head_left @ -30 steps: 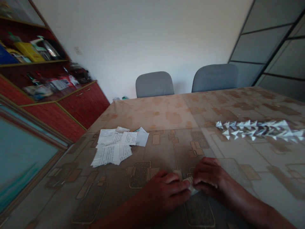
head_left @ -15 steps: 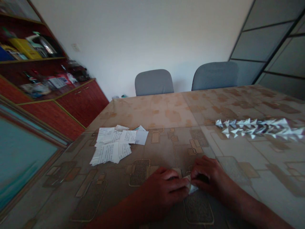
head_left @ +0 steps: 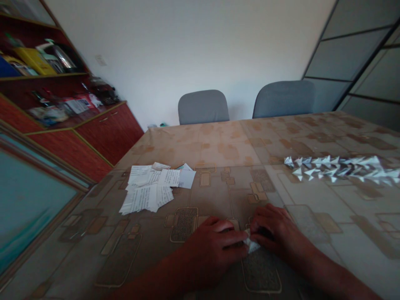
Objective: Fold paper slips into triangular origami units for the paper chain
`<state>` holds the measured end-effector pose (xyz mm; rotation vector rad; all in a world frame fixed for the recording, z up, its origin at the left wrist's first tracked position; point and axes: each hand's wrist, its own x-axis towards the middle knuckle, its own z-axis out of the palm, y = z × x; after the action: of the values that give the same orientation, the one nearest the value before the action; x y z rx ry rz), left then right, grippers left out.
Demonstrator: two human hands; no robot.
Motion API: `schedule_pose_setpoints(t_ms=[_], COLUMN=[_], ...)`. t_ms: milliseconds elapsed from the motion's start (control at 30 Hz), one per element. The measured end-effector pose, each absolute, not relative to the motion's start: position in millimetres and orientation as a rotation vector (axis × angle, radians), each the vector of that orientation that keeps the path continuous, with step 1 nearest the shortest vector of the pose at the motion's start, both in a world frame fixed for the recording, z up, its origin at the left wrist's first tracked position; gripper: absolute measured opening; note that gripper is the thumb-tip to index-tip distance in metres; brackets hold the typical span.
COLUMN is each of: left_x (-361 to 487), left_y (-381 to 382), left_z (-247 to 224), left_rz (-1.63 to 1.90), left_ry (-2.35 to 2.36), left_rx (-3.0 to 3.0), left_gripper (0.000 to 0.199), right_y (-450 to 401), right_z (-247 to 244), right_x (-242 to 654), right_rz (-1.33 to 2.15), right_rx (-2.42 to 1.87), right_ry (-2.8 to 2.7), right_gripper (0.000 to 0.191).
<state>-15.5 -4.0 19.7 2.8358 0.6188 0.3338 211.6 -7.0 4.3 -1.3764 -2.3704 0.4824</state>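
A small piece of folded white paper (head_left: 253,246) lies low on the patterned tablecloth, between my two hands. My left hand (head_left: 215,246) has its fingers closed on the paper's left side. From the right, my right hand (head_left: 270,227) pinches the paper's upper edge with thumb and fingers. Part of the paper is hidden under the fingers. Printed paper pieces (head_left: 142,198) lie in a loose, overlapping pile to the left, beyond my left hand. Folded pointed paper pieces (head_left: 333,166) form two long rows at the right.
The table (head_left: 218,141) reaches back to two grey chairs, a left one (head_left: 203,107) and a right one (head_left: 283,100), by the wall. A red wooden cabinet (head_left: 103,133) with items on its shelves stands at the left.
The view has shifted very slightly. Both hands stay at the folded paper, with only a slight change in the left fingers.
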Motion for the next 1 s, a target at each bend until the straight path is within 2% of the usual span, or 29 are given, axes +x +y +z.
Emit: schedule_pose_setpoints(t_ms=[233,367,567,733,867,1000], left_x=[-12,-9,-8,-10,-10,-8], left_y=[-8,-12,-16,-17,-17,-17], left_z=[19,16,5,0,2,0], left_rz=[0.333,0.347,0.457,0.533,0.532,0.537], left_ry=[0.661,0.711,0.766,0.806,0.788,0.829], left_rx=[2.843,2.906,2.945,2.946,2.963,2.954], left_gripper=[0.027,0.024,0.023,0.022,0.025,0.023], right_y=[-7,-7,-5,-3,-6,-9], right_z=[5,2,-1,2,2,1], right_x=[210,211,217,221,216,211], right_rz=[0.463,0.46,0.591,0.722,0.675,0.613], right_rx=[-1.355,-1.381,-1.545,-1.52,-1.56,-1.643], right_ry=[-2.369,-2.345,-2.258,-2.192,-2.144,-2.166], right_gripper=[0.017,0.017,0.022,0.019,0.012,0.018])
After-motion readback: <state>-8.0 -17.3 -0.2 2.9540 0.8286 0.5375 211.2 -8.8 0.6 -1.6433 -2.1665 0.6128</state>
